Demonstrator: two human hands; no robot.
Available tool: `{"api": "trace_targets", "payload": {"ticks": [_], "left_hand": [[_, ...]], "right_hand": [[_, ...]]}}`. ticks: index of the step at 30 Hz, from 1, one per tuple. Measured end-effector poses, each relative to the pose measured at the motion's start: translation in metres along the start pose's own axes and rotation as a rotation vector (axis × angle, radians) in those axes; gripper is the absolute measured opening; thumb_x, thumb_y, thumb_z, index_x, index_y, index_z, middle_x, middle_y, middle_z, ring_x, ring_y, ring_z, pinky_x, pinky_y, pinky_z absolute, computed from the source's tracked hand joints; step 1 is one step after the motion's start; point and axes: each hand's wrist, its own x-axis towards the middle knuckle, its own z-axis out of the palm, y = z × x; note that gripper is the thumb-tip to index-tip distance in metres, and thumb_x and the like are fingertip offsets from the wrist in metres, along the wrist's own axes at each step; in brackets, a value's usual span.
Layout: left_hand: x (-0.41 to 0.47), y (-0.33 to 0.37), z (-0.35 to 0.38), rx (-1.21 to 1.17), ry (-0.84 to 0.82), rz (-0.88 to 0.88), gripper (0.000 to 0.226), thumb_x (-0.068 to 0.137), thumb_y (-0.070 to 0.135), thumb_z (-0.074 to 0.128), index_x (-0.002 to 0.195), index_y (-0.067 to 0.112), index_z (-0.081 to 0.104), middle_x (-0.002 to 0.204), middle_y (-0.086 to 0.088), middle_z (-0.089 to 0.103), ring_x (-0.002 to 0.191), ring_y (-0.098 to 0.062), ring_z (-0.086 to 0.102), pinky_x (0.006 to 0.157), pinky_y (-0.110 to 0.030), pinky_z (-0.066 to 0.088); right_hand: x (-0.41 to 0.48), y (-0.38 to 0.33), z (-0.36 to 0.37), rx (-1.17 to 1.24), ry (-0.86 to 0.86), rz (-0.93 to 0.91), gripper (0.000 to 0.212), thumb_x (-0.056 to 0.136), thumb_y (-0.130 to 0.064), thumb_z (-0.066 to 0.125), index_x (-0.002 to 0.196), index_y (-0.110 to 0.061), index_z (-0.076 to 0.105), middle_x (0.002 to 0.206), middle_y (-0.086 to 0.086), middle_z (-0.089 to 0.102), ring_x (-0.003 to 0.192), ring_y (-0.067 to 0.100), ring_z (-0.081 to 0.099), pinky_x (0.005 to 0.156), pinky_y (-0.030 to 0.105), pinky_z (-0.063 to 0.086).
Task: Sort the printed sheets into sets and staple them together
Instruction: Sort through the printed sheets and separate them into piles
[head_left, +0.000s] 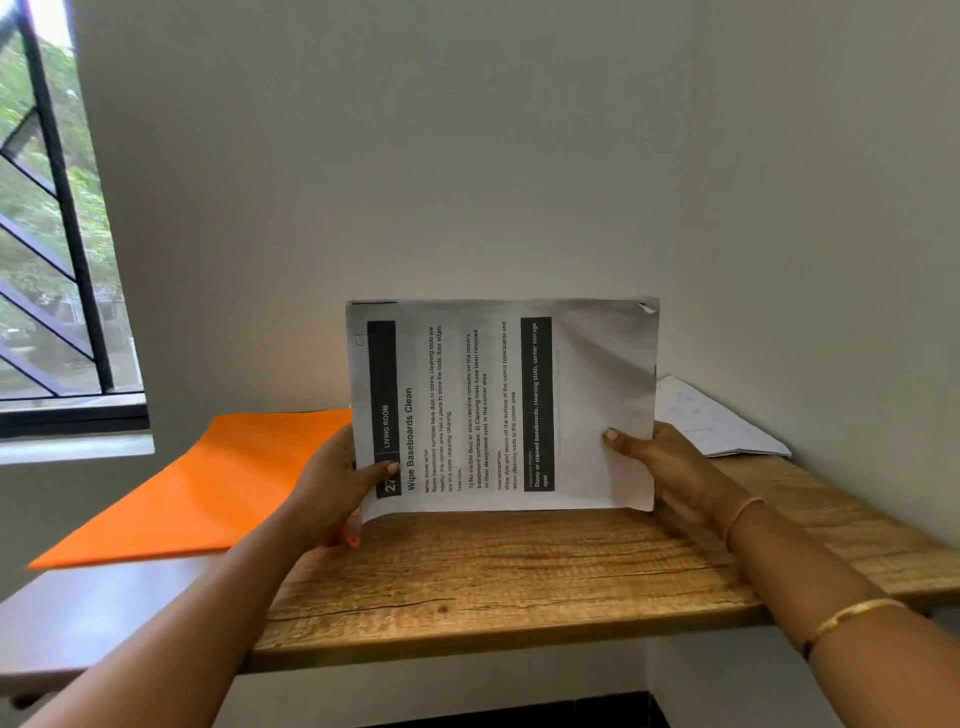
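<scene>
- Left hand (337, 483): pinching the left edge of the printed sheets (504, 405), thumb laid across the black header strip, other fingers hidden behind the paper.
- Right hand (670, 467): pinching the right edge the same way — thumb on the blank white margin, fingers behind.
- Printed sheets: a thin rectangular stack stood on its long edge, turned sideways so the text runs upward, bottom edge down at the bench (493, 571); paper slightly rippled, top right corner dog-eared.
- Thin gold bangles (743, 512) round the right forearm.
- Bench: a thick slab of rough, streaky brown wood grain.
- Orange folder (208, 483): flat, smooth and glossy, lying left of the stack — behind the left hand.
- More white sheets (717, 421) lying flat at the back right corner, beside the plain wall.
- Window (52, 234) with slanted black bars, far left.
</scene>
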Motion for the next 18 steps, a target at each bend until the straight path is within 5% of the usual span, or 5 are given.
{"api": "trace_targets", "payload": {"ticks": [8,13,15,18], "left_hand": [[0.007,0.013,-0.023,-0.308,-0.199,-0.199,0.047,0.073,-0.003,0.066,0.117,0.008,0.053,0.104,-0.016,0.07,0.091,-0.029,0.069,0.068,-0.035,0.06],[0.001,0.019,-0.031,-0.427,-0.387,-0.331,0.094,0.025,0.006,0.095,0.109,0.009,0.054,0.103,-0.023,0.069,0.094,-0.038,0.068,0.065,-0.044,0.059],[0.0,0.02,-0.03,-0.41,-0.392,-0.375,0.092,0.031,0.005,0.094,0.113,0.009,0.053,0.102,-0.023,0.069,0.094,-0.039,0.068,0.066,-0.046,0.059],[0.0,0.024,-0.021,-0.351,-0.337,-0.364,0.049,0.068,0.007,0.071,0.114,0.007,0.054,0.096,-0.019,0.071,0.084,-0.032,0.07,0.066,-0.043,0.06]], "right_hand": [[0.003,-0.019,-0.004,0.016,-0.052,0.062,0.015,0.09,-0.018,0.059,0.104,-0.013,0.061,0.101,0.01,0.067,0.095,0.03,0.061,0.084,0.042,0.05],[0.005,-0.027,-0.008,0.006,-0.119,0.093,0.011,0.09,-0.016,0.057,0.1,-0.013,0.062,0.095,0.009,0.067,0.087,0.027,0.061,0.077,0.038,0.05],[0.005,-0.028,-0.007,-0.037,-0.131,0.106,0.011,0.09,-0.016,0.057,0.1,-0.013,0.062,0.094,0.01,0.066,0.085,0.026,0.061,0.074,0.037,0.05],[0.007,-0.028,-0.007,-0.11,-0.121,0.117,0.021,0.09,-0.017,0.059,0.109,-0.01,0.061,0.096,0.01,0.065,0.086,0.027,0.06,0.074,0.037,0.049]]}}
